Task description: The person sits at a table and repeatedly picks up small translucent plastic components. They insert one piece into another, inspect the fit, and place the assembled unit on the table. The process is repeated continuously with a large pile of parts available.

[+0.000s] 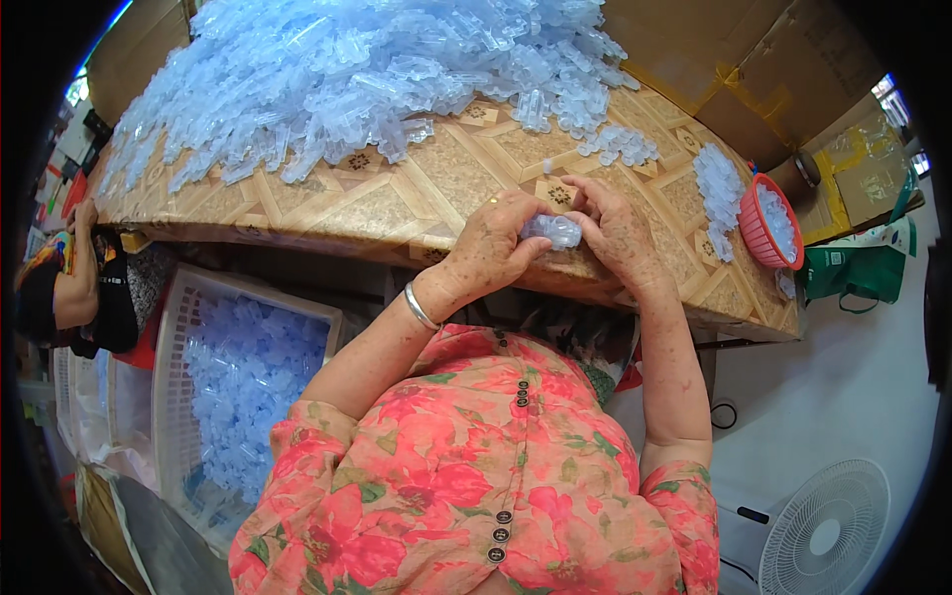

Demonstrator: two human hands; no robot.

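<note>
At the table's near edge, my left hand point(494, 241) is closed around a small clear, bluish plastic piece point(558, 232), rounded like a little container. My right hand point(617, 230) grips the right end of it, thumb against the piece and fingers curved over the far side. Its lower part is hidden by my fingers, so I cannot tell whether it is one piece or two fitted together. Beyond my hands spreads a large heap of similar clear plastic pieces point(357, 79). A few small clear round pieces point(620, 146) lie just past my right hand.
A patterned table point(436, 193) carries the heap. On its right stand a pink basket point(758, 228) of clear parts and a loose cluster point(718, 188). A white crate point(171, 377) full of pieces is left of me, a fan point(825, 536) lower right. Another person's arm point(77, 278) shows far left.
</note>
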